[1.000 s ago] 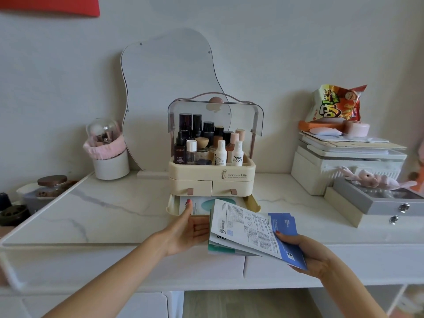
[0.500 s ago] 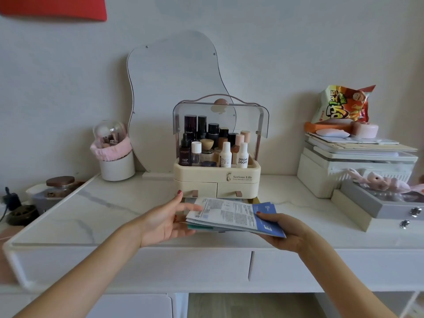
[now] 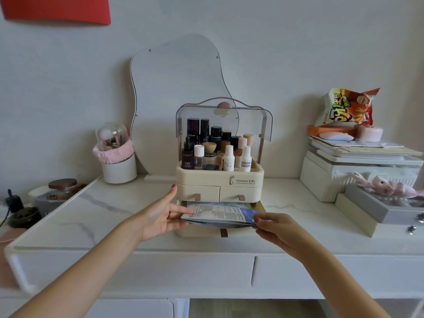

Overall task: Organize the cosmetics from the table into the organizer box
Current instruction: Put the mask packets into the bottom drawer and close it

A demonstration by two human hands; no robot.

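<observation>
Sheet-mask packets (image 3: 220, 215), a flat white-and-blue stack, had come down from mid-air onto the cream plastic organizer box's (image 3: 219, 177) open bottom drawer (image 3: 202, 231), pinched between left hand (image 3: 158, 218) and right hand (image 3: 275, 228) fingers, nearly stowed.

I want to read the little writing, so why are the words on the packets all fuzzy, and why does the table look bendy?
Head view: the print on the packets is too small and soft to read, though the organizer box logo stays legible; the wide-angle lens bows the table edge near the corners; daylight is soft and even, with only faint shadows under the left hand and right hand.
</observation>
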